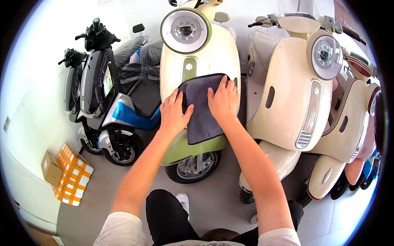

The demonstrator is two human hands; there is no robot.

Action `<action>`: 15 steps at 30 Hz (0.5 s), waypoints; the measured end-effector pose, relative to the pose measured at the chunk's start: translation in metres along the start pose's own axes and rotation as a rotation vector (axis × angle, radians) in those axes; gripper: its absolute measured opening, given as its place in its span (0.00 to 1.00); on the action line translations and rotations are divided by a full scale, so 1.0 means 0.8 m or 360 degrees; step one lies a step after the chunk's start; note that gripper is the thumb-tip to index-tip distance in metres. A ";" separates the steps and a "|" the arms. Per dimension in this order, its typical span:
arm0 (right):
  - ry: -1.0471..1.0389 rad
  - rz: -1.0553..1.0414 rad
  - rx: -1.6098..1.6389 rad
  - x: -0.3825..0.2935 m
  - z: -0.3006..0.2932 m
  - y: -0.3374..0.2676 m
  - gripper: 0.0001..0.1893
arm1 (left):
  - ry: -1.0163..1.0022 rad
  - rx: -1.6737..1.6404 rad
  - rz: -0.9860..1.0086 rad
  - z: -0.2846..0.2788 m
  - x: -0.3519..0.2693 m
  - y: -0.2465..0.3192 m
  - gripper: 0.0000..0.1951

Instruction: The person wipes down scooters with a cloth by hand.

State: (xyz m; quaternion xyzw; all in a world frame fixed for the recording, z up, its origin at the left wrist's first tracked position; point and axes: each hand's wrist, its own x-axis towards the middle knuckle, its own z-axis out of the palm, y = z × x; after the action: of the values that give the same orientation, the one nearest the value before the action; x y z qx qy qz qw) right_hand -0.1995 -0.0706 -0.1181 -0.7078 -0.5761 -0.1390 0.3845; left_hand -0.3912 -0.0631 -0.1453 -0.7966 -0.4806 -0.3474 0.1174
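Note:
A grey microfibre cloth with a dark edge (201, 113) lies spread over the front panel of a cream and green motor scooter (220, 52). My left hand (174, 112) rests at the cloth's left edge, thumb pointing toward its middle. On the cloth's upper right part lies my right hand (225, 100), fingers pointing up the panel. Whether the fingers pinch the fabric or only press on it is hard to tell. Above the cloth is the scooter's round headlight (185, 30); below it are the green front mudguard (175, 147) and the front wheel (195, 167).
Cream scooters (289, 92) stand close on the right, with more behind them. At the left are dark scooters, one with a blue side panel (130, 115). A cardboard box (51, 168) and an orange-and-white taped box (74, 175) sit by the left wall.

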 end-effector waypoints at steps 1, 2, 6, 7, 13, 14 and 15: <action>-0.0144 0.0087 0.0115 0.001 -0.008 -0.006 0.41 | -0.0052 -0.0012 -0.0123 0.003 -0.010 0.000 0.35; -0.0139 0.0079 0.0104 0.003 0.003 -0.006 0.41 | -0.0103 -0.0024 -0.0245 0.008 -0.023 -0.001 0.36; 0.0222 -0.0012 0.0185 0.026 0.046 0.020 0.43 | -0.0098 -0.0471 -0.0433 0.035 -0.113 0.029 0.37; 0.0223 -0.0037 0.0246 0.033 0.048 0.023 0.43 | -0.0083 -0.0486 -0.0430 0.032 -0.131 0.037 0.37; 0.0488 -0.0306 0.0414 0.085 0.057 0.044 0.28 | -0.0327 -0.0597 -0.0341 0.030 -0.155 0.048 0.36; 0.0486 -0.0335 0.0469 0.091 0.059 0.042 0.27 | -0.0318 -0.0578 -0.0349 0.031 -0.158 0.047 0.36; 0.0466 -0.0369 0.0525 0.095 0.060 0.041 0.26 | -0.0314 -0.0561 -0.0374 0.030 -0.162 0.049 0.35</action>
State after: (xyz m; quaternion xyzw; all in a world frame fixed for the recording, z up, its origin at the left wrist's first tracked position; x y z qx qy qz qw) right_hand -0.1588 0.0155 -0.1138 -0.5368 -0.6066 -0.1872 0.5557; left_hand -0.3858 -0.1591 -0.2435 -0.7734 -0.5112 -0.3576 -0.1124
